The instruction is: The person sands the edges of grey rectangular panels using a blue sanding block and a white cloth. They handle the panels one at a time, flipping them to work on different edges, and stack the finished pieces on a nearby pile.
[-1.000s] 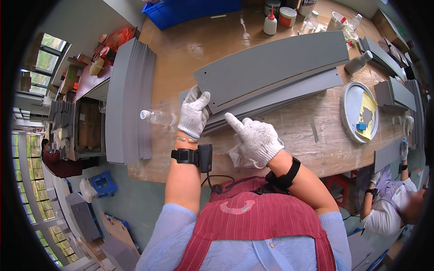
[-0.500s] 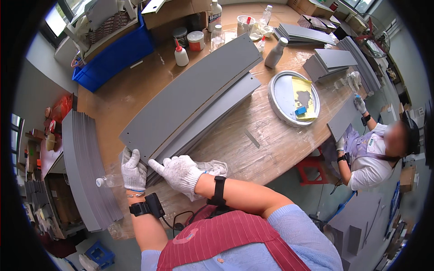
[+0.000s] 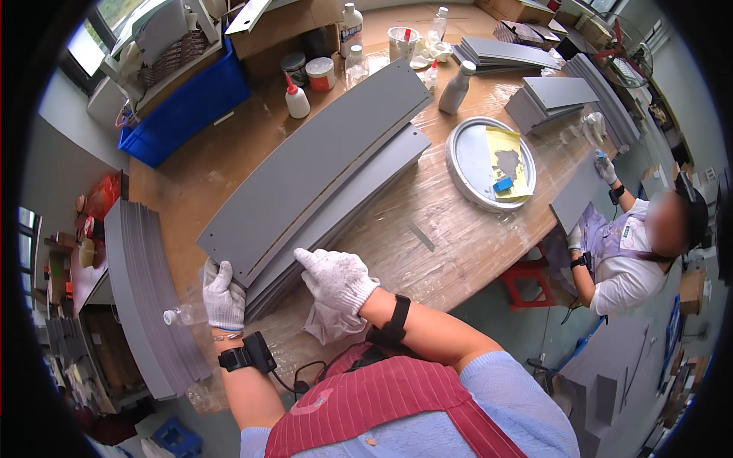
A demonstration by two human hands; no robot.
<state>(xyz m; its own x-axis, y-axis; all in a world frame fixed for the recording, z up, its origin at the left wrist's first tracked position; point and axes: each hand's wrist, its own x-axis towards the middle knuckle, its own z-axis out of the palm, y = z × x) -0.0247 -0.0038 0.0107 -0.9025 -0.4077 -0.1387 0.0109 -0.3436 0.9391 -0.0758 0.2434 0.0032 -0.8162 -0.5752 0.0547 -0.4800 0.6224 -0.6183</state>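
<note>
A long grey panel (image 3: 321,156) with a narrow brownish strip along its near edge lies slanted on other grey panels (image 3: 343,197). My gloved left hand (image 3: 224,296) is closed on its near left corner, thumb on top, the other fingers partly hidden. My gloved right hand (image 3: 336,281) is at the near edge of the lower panels, index finger reaching to that edge and the other fingers curled. What these curled fingers hold, if anything, is hidden. A crumpled white cloth (image 3: 334,324) lies just below this hand.
Tall stacked grey panels (image 3: 141,298) stand left. A round lid (image 3: 456,179) bears a yellow sheet (image 3: 519,164) and a blue block (image 3: 502,185). Bottles, including a red-tipped one (image 3: 297,102), and a blue bin (image 3: 187,107) are behind. A co-worker (image 3: 626,244) handles a grey panel at right.
My right hand has moved right, from the panel's near left corner along the lower panels' edge. My left hand keeps its hold at the corner. The view has shifted slightly.
</note>
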